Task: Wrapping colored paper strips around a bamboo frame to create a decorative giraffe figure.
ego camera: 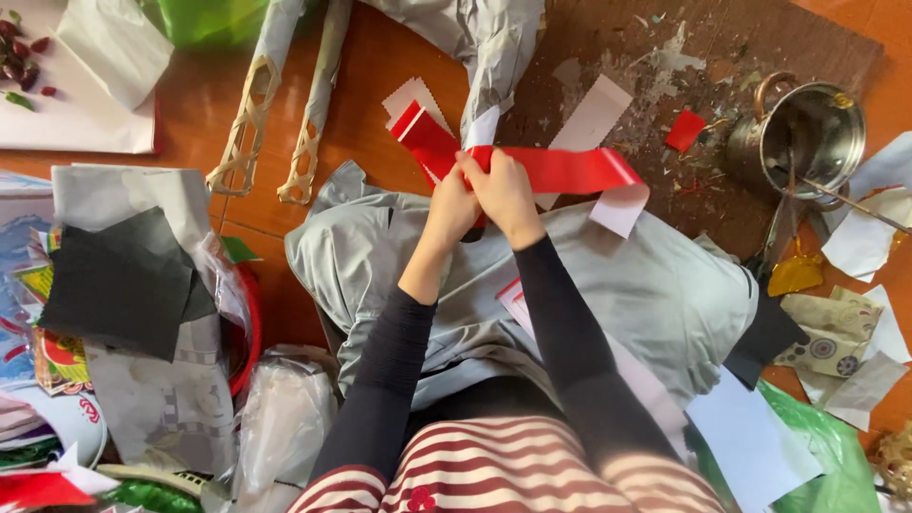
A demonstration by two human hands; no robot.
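The red strip [532, 166] is pinched at its middle by both the left hand [450, 204] and the right hand [506, 195], fingers closed on it. If it is pulled unevenly, the thin paper could be torn or creased.

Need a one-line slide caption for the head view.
Left hand and right hand hold a red paper strip over the lap.
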